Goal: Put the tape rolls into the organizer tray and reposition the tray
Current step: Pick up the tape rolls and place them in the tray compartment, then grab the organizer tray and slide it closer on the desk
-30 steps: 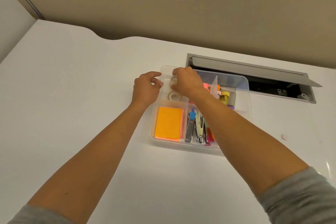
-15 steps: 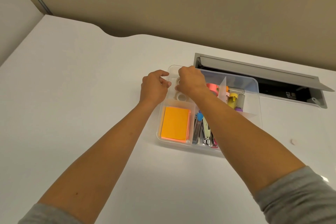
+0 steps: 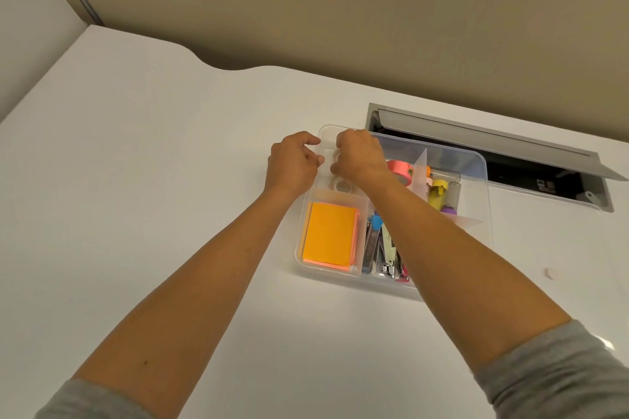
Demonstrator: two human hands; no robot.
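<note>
A clear organizer tray (image 3: pixel 483 180) sits on the white desk. Its far-left compartment holds a clear tape roll (image 3: pixel 342 186) lying flat. My right hand (image 3: pixel 360 158) hovers over that compartment, fingers closed on a second clear tape roll (image 3: pixel 335 157) that is mostly hidden under them. My left hand (image 3: pixel 292 165) is at the tray's far-left corner, its curled fingers pinching the left wall. A pink tape roll (image 3: pixel 402 169) stands in the middle far compartment, just right of my right wrist.
The tray also holds orange sticky notes (image 3: pixel 329 235), staplers and clips (image 3: pixel 383 248), and small yellow and purple items (image 3: pixel 442 197). Behind it is an open grey cable slot (image 3: pixel 493 146) in the desk. A small white scrap (image 3: pixel 548 273) lies to the right.
The view has shifted, so the tray sits further right in the frame. Both hands stay at the tray's far-left compartment, with the right fingers lower on the roll.
</note>
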